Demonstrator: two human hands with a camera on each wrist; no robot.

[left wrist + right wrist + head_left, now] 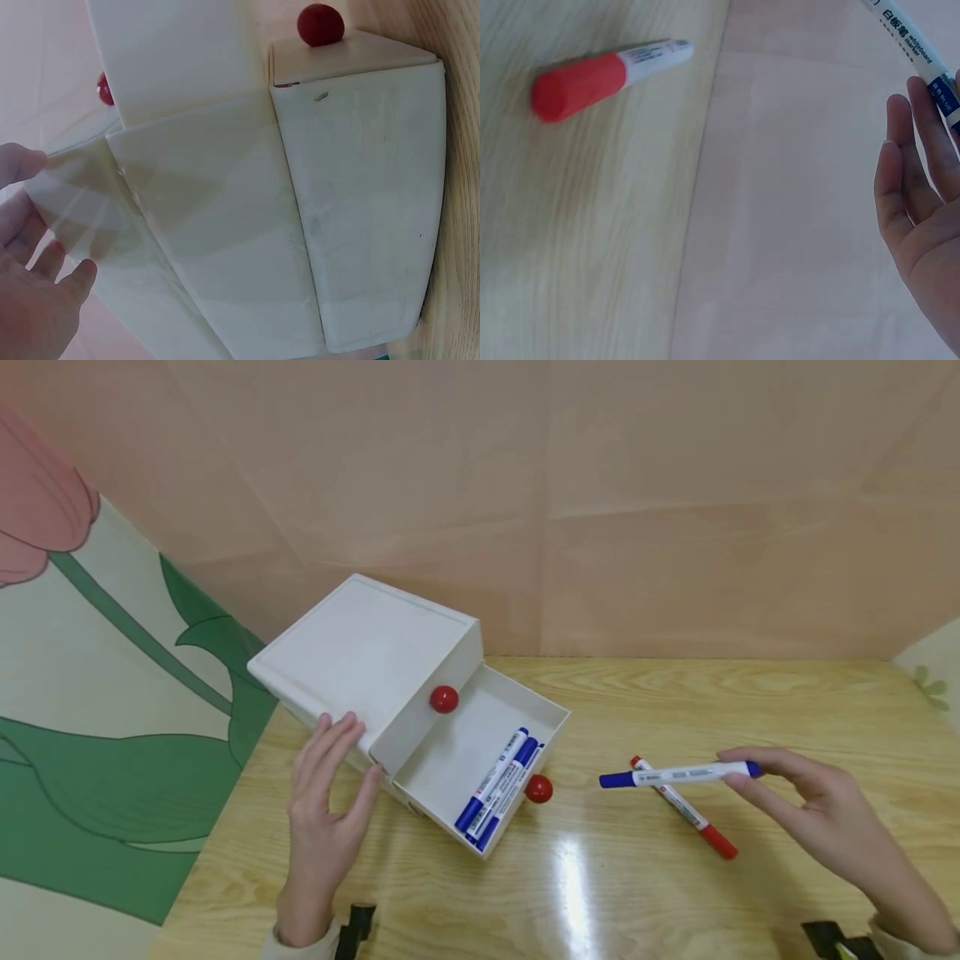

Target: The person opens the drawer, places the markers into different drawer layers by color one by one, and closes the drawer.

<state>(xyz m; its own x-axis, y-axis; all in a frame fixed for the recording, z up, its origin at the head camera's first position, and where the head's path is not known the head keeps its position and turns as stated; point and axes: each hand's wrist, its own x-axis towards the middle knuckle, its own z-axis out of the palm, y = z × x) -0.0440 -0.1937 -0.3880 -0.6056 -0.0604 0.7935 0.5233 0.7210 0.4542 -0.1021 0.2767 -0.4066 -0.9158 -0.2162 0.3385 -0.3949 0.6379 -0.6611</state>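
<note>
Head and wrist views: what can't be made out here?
- Blue markers in the drawer: head view, they overlap, so the exact count is unclear.
- Right hand: right wrist view, cut off by the frame edge; its grip on the held marker is unclear.
- Left hand: left wrist view, blurred and mostly cut off.

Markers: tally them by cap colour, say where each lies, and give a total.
Blue-capped markers: 3, namely two in the open drawer, a first and a second, and one more pinched by the right hand.
Red-capped marker: 1, lying on the table, at.
Total: 4 markers.
</note>
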